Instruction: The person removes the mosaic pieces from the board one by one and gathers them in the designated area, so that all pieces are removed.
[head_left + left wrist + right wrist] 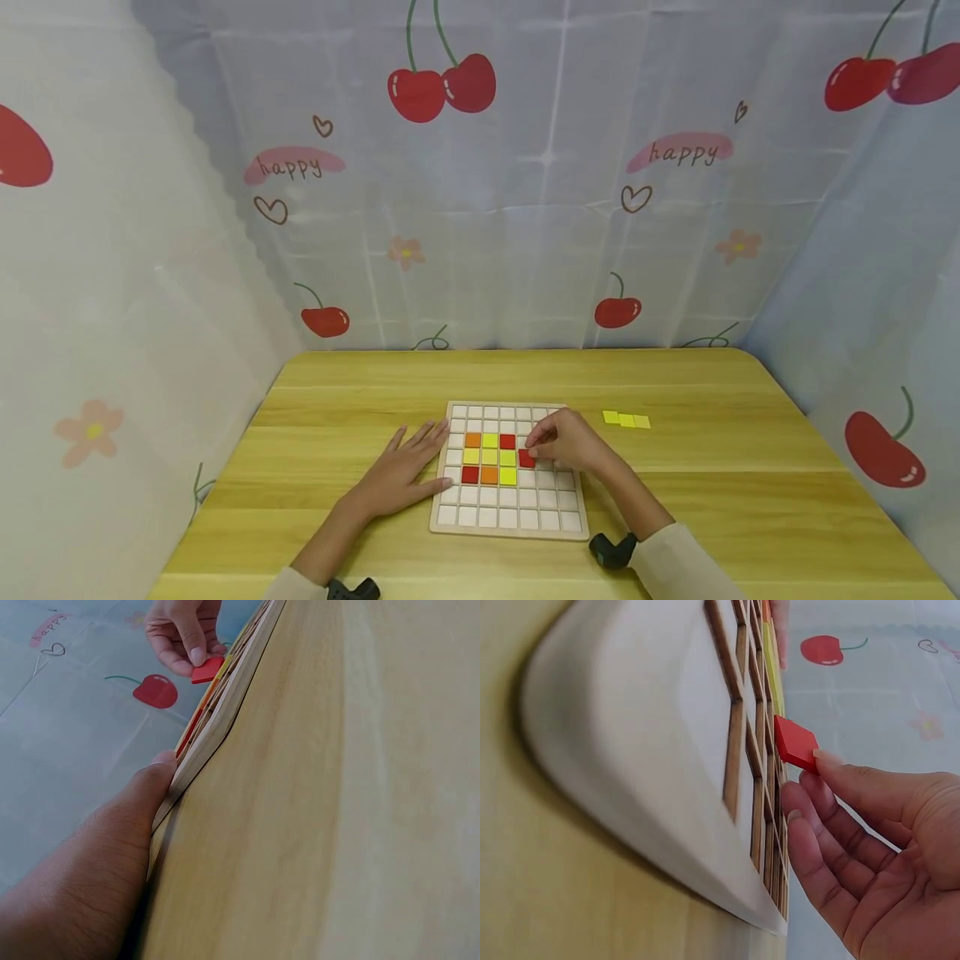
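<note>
A square wooden board (pixel 510 534) with a grid of white cells lies on the table. Red, orange and yellow square tiles (pixel 489 457) fill a block of cells left of its middle. My right hand (pixel 572 442) pinches a red tile (pixel 795 742) between thumb and fingers, just right of that block. In the right wrist view the tile tilts, one edge at the board's surface; whether it touches cannot be told. My left hand (pixel 401 475) lies spread at the board's left edge, fingertips and thumb touching the rim.
Several yellow tiles (pixel 626 419) lie in a row on the wooden table (pixel 360 383), right of the board. Cherry-print curtains (pixel 510 217) hang behind and at both sides of the table. A dark wrist device (pixel 613 552) sits by the right sleeve.
</note>
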The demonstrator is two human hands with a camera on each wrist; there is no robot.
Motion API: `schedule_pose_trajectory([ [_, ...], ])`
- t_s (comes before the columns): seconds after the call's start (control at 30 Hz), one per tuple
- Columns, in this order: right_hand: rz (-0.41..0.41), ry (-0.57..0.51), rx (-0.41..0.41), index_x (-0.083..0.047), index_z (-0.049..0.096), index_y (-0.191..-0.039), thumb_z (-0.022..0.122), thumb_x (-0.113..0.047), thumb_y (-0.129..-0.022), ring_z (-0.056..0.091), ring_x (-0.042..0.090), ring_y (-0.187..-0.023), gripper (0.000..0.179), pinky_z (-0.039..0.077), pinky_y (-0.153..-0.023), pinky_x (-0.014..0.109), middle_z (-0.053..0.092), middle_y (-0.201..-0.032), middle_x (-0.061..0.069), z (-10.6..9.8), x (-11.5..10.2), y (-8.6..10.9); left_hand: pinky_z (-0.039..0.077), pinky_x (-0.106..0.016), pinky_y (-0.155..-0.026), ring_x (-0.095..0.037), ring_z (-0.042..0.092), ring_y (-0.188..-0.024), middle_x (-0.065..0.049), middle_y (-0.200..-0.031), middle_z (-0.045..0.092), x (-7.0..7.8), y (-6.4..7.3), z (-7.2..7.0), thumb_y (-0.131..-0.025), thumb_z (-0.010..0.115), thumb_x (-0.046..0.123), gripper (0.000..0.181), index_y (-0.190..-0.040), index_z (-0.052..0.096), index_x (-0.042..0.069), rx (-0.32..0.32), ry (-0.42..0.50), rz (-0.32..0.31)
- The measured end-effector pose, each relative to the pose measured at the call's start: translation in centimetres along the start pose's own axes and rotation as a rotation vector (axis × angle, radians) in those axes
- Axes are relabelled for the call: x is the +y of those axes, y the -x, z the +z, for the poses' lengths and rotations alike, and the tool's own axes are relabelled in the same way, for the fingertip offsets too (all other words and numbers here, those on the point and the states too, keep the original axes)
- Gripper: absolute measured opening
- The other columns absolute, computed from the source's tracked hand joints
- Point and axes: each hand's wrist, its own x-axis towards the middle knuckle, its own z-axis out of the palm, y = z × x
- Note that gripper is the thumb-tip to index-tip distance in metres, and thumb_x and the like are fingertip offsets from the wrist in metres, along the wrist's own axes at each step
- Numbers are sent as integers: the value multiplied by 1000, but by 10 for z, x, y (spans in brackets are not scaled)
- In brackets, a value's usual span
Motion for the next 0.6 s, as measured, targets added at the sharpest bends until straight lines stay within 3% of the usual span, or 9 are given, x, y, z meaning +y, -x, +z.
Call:
schedule_pose_trajectory([
  [0.3, -9, -20, 16, -7, 80, -90, 78, -4, -88, 64, 17, -73, 4, 56, -65, 31, 75, -89, 1, -17, 3, 3, 5, -59, -122, -20, 15, -155, 3, -169, 15, -1, 1, 2, -99, 41, 71, 88, -164, 16, 17, -4, 0, -4],
  [0.6, 35, -77, 69, -5, 81, -93, 75, -3, -90, 69, 19, -75, 6, 61, -70, 38, 75, -91, 6, -37, 5, 6, 5, -60, -122, -20, 15, -155, 3, -169, 16, -1, 0, 2, -99, 42, 70, 88, -164, 17, 17, 5, -2, -2],
])
